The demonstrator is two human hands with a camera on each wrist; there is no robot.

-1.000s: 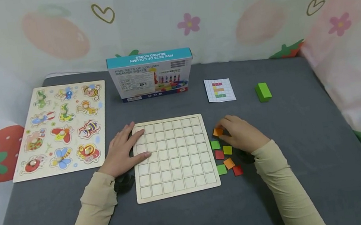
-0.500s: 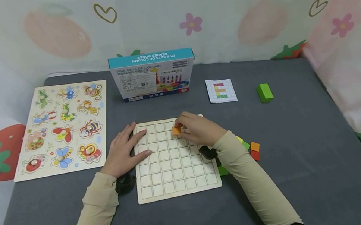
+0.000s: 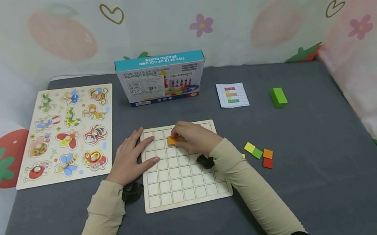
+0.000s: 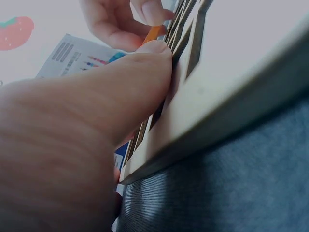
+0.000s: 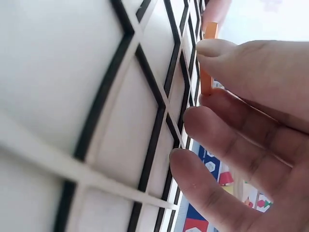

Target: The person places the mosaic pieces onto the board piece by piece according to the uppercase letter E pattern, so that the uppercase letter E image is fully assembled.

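A pale wooden grid board (image 3: pixel 189 194) lies in front of me. My left hand (image 3: pixel 128 160) rests on its left edge with the fingers straight. In the left wrist view, that hand's thumb (image 4: pixel 130 82) lies on the board's rim. Over the board's upper part, my right hand (image 3: pixel 196 137) pinches an orange square tile (image 3: pixel 171 140) between thumb and finger. The right wrist view shows this tile (image 5: pixel 206 82) on edge close to the grid, while the other fingers (image 5: pixel 207 130) are spread below. Whether the tile touches the board I cannot tell.
Loose yellow (image 3: pixel 249 147), green (image 3: pixel 257 153), orange (image 3: pixel 268 153) and red tiles (image 3: pixel 268 163) lie right of the board, some partly behind the right sleeve. Beyond are a pattern card (image 3: pixel 233 94), a green block (image 3: pixel 278 97), a box (image 3: pixel 162 79) and an insect puzzle (image 3: pixel 65 136).
From the loose tiles at the right, my right hand has carried the orange tile left over the board's upper rows. Several tiles appear shifted to the right. The left hand stays put.
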